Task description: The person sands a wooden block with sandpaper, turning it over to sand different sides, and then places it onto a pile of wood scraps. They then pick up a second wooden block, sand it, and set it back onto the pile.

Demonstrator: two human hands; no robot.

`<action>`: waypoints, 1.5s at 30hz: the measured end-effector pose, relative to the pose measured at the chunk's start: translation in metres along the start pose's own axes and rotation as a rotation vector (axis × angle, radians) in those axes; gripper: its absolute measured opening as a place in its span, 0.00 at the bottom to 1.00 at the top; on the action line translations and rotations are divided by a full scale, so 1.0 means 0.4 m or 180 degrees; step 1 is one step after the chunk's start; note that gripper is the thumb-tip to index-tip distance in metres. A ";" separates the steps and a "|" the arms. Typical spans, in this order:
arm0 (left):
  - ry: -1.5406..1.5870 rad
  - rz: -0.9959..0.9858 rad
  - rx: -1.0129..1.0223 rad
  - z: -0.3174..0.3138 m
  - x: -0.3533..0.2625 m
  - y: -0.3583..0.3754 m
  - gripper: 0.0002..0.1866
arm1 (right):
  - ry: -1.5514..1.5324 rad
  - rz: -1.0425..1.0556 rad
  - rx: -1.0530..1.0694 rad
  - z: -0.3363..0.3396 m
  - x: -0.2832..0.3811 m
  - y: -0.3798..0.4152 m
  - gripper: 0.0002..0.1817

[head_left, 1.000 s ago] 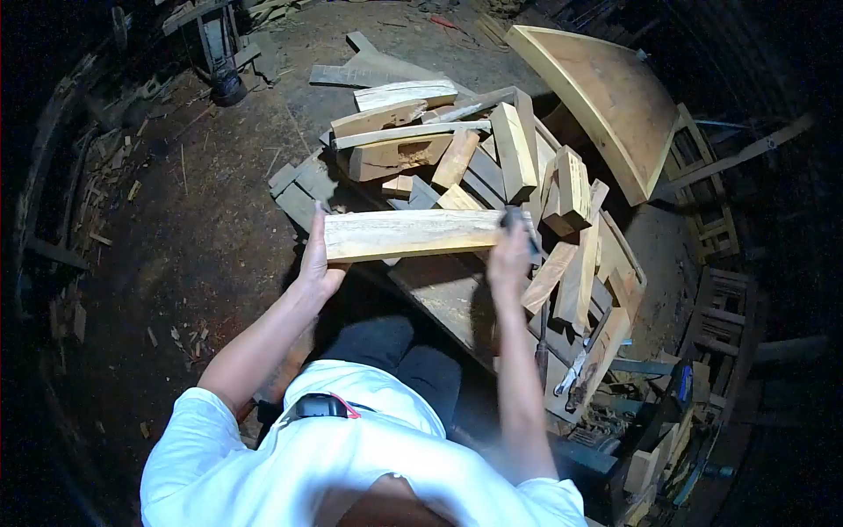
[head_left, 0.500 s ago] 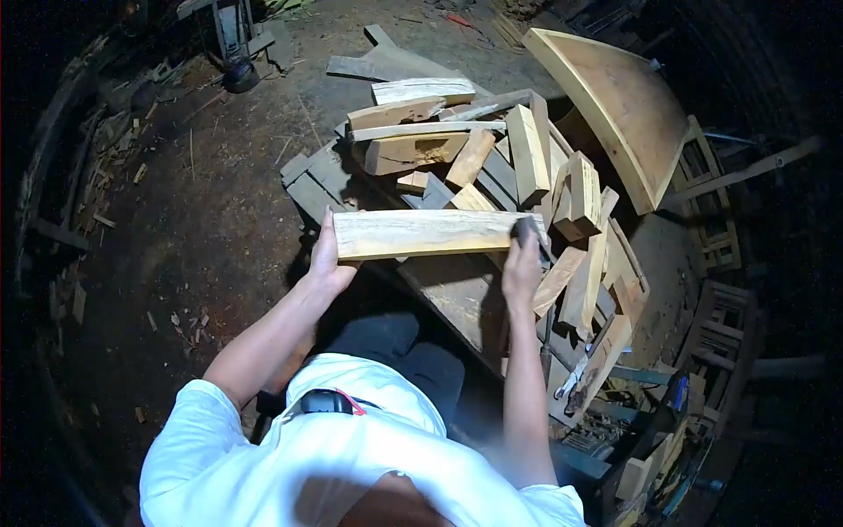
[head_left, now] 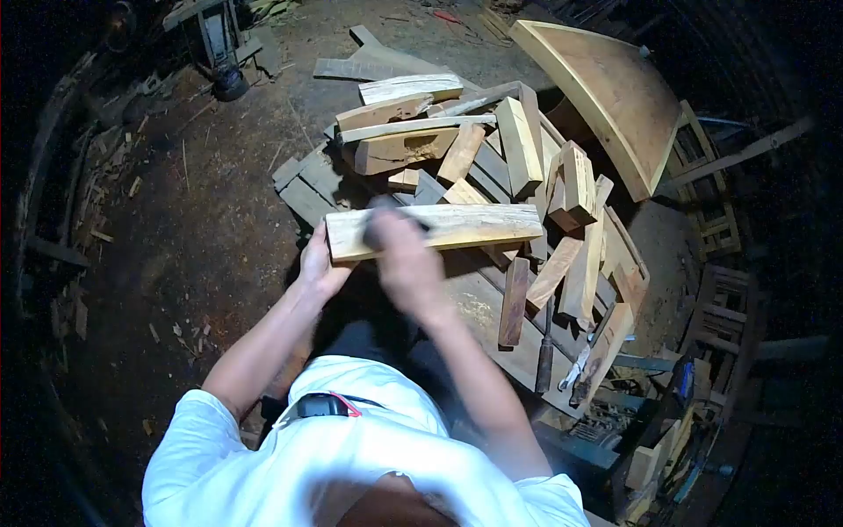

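Observation:
A pale wooden board (head_left: 474, 225) with a streaky grain on its upper face lies crosswise in front of me. My left hand (head_left: 323, 263) grips its left end, with the thumb up the end and the fingers underneath. Over the left part of the board is my right hand (head_left: 406, 263), smeared by motion, closed on a small dark block (head_left: 383, 220) pressed against the board's face. The block is too blurred to identify further. Several offcuts lie just beyond the board, and a dark brown wood strip (head_left: 514, 303) lies to the right of my right hand.
Loose wood pieces (head_left: 527, 145) are heaped on a worktable (head_left: 470, 294). A wooden-handled tool (head_left: 544, 358) lies near its front edge. A large framed panel (head_left: 606, 97) leans behind on the right. Wood scraps (head_left: 189, 334) litter the dirt floor at left.
My right hand has swept left along the board with the dark block, from its right end to near its left end. The left hand keeps its hold; the view has shifted slightly.

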State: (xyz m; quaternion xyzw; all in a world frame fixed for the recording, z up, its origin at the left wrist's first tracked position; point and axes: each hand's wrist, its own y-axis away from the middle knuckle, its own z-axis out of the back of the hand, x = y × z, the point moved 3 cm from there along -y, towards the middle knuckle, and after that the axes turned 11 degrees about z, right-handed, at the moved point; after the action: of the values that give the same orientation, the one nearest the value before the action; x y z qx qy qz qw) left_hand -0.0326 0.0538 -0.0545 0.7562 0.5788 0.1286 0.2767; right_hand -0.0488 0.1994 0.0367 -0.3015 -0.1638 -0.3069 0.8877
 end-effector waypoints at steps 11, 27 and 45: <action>-0.2656 -0.0811 0.0293 -0.104 -0.031 0.100 0.36 | 0.0727 -0.1665 -0.0766 0.221 -0.299 0.148 0.21; -0.4586 -0.1918 0.0387 -0.133 -0.084 0.076 0.42 | 0.1088 -0.1529 -0.0874 0.298 -0.472 0.279 0.20; -0.4849 -0.2117 -0.0161 -0.130 -0.035 0.075 0.35 | 0.1112 -0.1585 -0.1252 0.270 -0.382 0.161 0.20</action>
State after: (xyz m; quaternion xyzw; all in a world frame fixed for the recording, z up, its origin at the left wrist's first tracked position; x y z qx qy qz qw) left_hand -0.0392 0.0492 0.0065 0.4193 0.4233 -0.4941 0.6332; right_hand -0.1348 0.3768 0.0186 -0.3605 -0.0159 -0.5862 0.7254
